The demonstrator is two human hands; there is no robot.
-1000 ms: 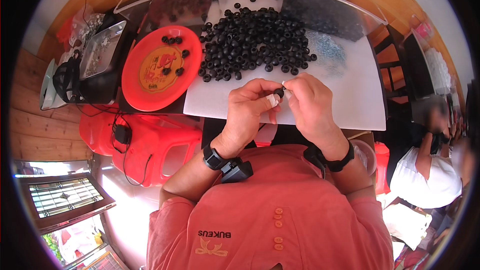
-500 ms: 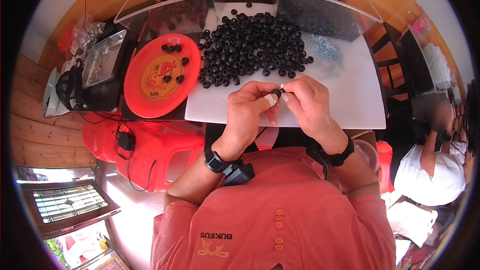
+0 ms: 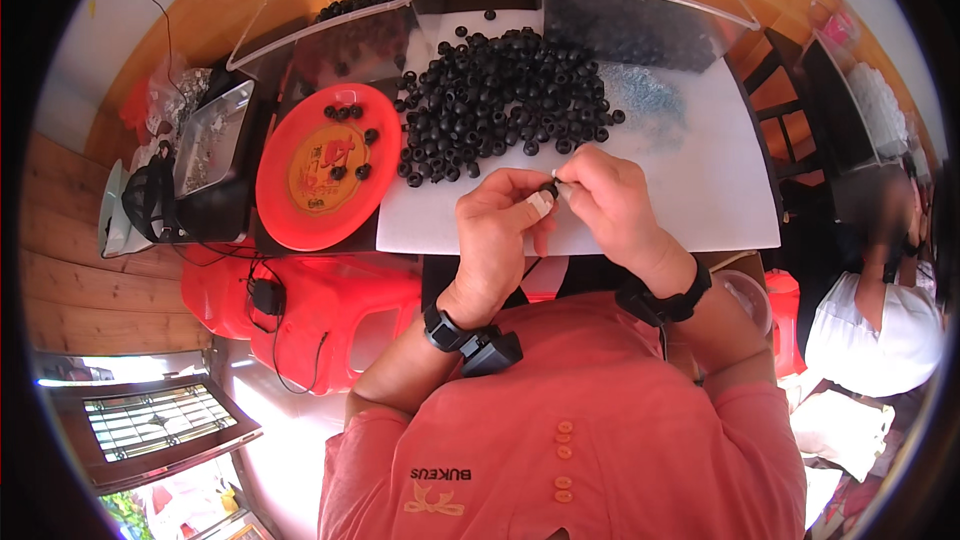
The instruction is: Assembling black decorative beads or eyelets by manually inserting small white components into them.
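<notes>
My left hand (image 3: 497,232) and my right hand (image 3: 607,202) meet over the near part of a white board (image 3: 700,190). Between their fingertips they pinch one small black ring-shaped part (image 3: 548,189). Just beyond the hands a big heap of the same black rings (image 3: 505,105) lies on the board. A round red plate (image 3: 318,167) to the left carries a few more black rings. Both wrists wear black bands.
Two clear plastic bins (image 3: 640,0) with black rings stand at the back. A metal tray (image 3: 205,145) and a dark device sit left of the plate. A red plastic stool (image 3: 320,310) is below the table. Another person in white (image 3: 880,320) sits at the right.
The view has shifted slightly. My two hands stay together on the small black ring, with only small finger movements.
</notes>
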